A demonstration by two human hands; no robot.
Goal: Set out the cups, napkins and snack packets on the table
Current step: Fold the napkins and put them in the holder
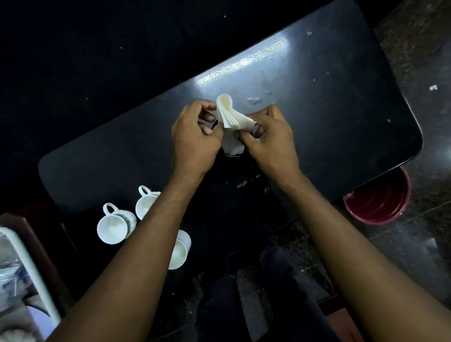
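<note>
Napkins [233, 115]: being held above mid-worktop [333, 99], pinched between left hand [194, 138] and right hand [269, 137], apparently being fanned for separating. Cups [116, 225]: three being kept grouped at the near edge, awaiting placement. Packets: not identifiable.

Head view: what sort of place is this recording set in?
Probably a dim room in a home, at a low table. A glossy black rounded table stands on a speckled stone floor, a red plastic bucket tucked under its edge, and white ceramic cups wait on it.
</note>
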